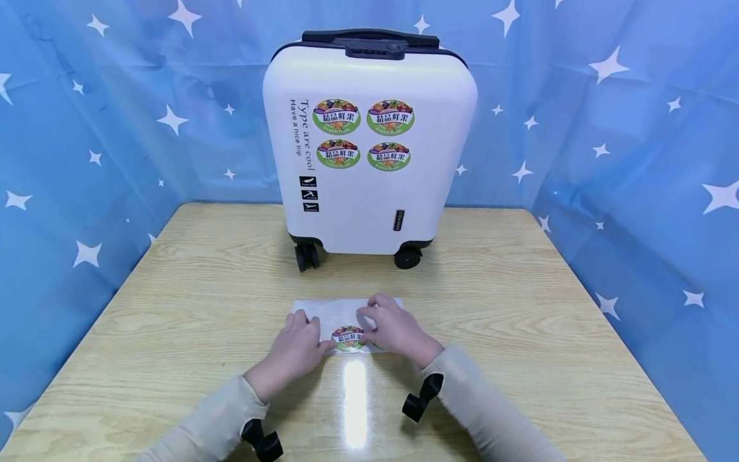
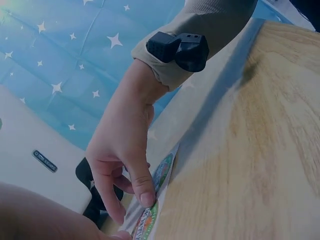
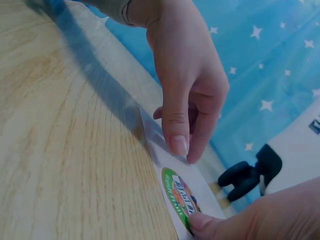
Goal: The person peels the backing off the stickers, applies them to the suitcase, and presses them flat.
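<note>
A white backing sheet point(image 1: 340, 310) lies flat on the table. An oval fruit sticker point(image 1: 348, 338) with a green border shows on it between my hands, and a second one point(image 2: 162, 172) is partly covered by the right hand. My left hand point(image 1: 296, 346) bends over the sheet's left part, thumb pointing toward the middle sticker and fingertips low at the paper. My right hand point(image 1: 398, 329) reaches over the sheet's right part. Its thumb point(image 3: 200, 223) touches the edge of the middle sticker, while its forefinger stays apart from the thumb.
A white suitcase point(image 1: 358, 205) with black wheels stands upright at the table's back, bearing several matching oval stickers point(image 1: 338, 154) in two rows. Blue curtains point(image 1: 219, 83) with white stars enclose the wooden table point(image 1: 190, 289). Each sleeve carries a black wrist camera point(image 1: 423, 398).
</note>
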A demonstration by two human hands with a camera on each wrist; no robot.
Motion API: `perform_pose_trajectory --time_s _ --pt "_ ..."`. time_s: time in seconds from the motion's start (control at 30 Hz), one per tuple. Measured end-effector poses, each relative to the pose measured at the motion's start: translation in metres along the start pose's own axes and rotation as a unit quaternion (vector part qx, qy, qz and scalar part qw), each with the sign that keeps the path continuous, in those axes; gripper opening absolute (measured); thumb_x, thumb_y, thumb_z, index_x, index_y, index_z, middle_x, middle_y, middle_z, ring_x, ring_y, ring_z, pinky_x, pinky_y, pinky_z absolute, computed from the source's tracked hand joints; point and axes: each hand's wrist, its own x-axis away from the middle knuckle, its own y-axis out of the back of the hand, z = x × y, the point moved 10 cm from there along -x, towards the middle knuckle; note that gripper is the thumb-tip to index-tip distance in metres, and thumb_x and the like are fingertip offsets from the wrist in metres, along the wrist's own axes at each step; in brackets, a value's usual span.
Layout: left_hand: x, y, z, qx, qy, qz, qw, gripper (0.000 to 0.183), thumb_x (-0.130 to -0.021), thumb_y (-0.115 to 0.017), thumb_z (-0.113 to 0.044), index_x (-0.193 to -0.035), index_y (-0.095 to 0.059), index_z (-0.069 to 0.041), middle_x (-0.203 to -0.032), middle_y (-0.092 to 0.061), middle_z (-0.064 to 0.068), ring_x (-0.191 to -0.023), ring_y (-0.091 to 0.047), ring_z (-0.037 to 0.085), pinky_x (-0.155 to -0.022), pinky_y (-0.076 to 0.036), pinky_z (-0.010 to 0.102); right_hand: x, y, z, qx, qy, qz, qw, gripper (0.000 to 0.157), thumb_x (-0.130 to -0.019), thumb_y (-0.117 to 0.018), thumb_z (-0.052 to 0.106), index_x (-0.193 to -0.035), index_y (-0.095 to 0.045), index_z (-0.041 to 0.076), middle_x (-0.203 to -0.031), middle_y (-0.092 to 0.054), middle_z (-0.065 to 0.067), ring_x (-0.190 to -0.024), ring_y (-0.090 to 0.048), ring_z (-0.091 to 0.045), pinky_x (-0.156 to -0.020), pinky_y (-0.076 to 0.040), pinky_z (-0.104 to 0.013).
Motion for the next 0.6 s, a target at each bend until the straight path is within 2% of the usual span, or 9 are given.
perform_pose_trajectory --time_s 0.3,0.43,0.6 --pt "-0.0011 -0.0054 0.0031 -0.027 0.014 -0.01 0.9995 0.064 -0.083 -0.067 -0.038 -0.116 -0.053 0.015 -0.097 -0.044 0.024 -0.087 -0.04 0.031 -0.07 -0.043 0.039 -0.0008 -0.0038 0.0009 0.008 -0.003 0.006 1.0 0.052 -0.077 -0.075 0.034 -0.122 -0.061 0.014 -0.121 -0.051 -0.009 -0.109 -0.048 -0.027 -0.073 -0.049 -0.036" --pt "-0.0023 -0.0066 0.002 -0.029 0.013 -0.019 0.9993 0.061 -0.083 -0.067 -0.037 -0.113 -0.055 0.015 -0.092 -0.044 0.021 -0.083 -0.04 0.029 -0.068 -0.042 0.038 -0.0007 -0.0055 0.0008 0.013 -0.003 0.007 1.0 0.051 -0.078 -0.074 0.035 -0.123 -0.061 0.014 -0.122 -0.05 -0.009 -0.111 -0.047 -0.028 -0.074 -0.049 -0.035" --pt "-0.0048 -0.0068 0.0008 -0.024 0.012 -0.028 0.9993 0.049 -0.083 -0.068 -0.032 -0.1 -0.059 0.013 -0.084 -0.043 0.016 -0.078 -0.041 0.027 -0.065 -0.042 0.038 -0.0008 -0.0058 0.0009 0.015 0.001 0.001 1.0 0.051 -0.078 -0.075 0.034 -0.122 -0.061 0.015 -0.122 -0.05 -0.009 -0.111 -0.047 -0.028 -0.076 -0.049 -0.036"
